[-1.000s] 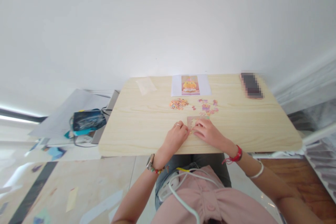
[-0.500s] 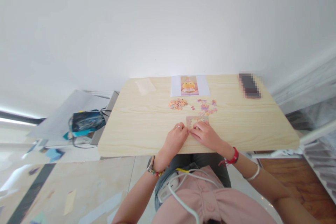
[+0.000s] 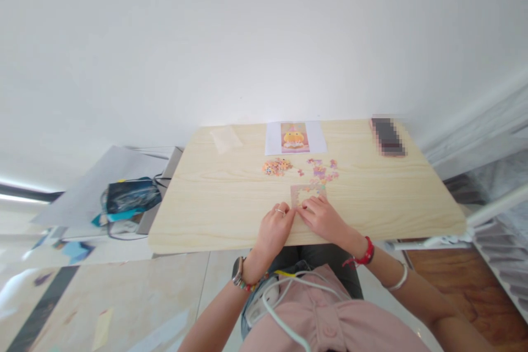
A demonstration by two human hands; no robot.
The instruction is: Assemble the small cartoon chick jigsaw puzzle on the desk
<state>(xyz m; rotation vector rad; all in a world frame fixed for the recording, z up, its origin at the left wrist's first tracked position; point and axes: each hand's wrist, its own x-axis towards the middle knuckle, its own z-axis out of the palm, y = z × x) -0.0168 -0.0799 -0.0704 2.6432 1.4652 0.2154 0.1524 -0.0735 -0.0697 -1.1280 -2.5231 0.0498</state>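
A partly joined jigsaw puzzle (image 3: 295,193), a pinkish border around a bare middle, lies near the table's front edge. At its lower left corner my left hand (image 3: 275,226) has its fingers curled, the tips touching the corner. My right hand (image 3: 322,217) lies over the lower right part and covers some of it, its thumb and forefinger closed near the same corner. The fingertips of both hands almost meet; whatever they pinch is hidden. Beyond the border are a heap of orange loose pieces (image 3: 277,166) and a looser scatter of purple and pink pieces (image 3: 319,171).
A printed sheet (image 3: 273,137) with a yellow-orange figure lies at the back of the wooden table (image 3: 198,203). To its left is a pale flat packet (image 3: 225,139), and a phone (image 3: 388,136) rests at the back right. A dark bag (image 3: 134,196) sits left of the table.
The whole view has shifted slightly, with the table appearing a little lower and further left. Both hands stay at the puzzle's lower left corner; the right fingers uncover slightly more of the border.
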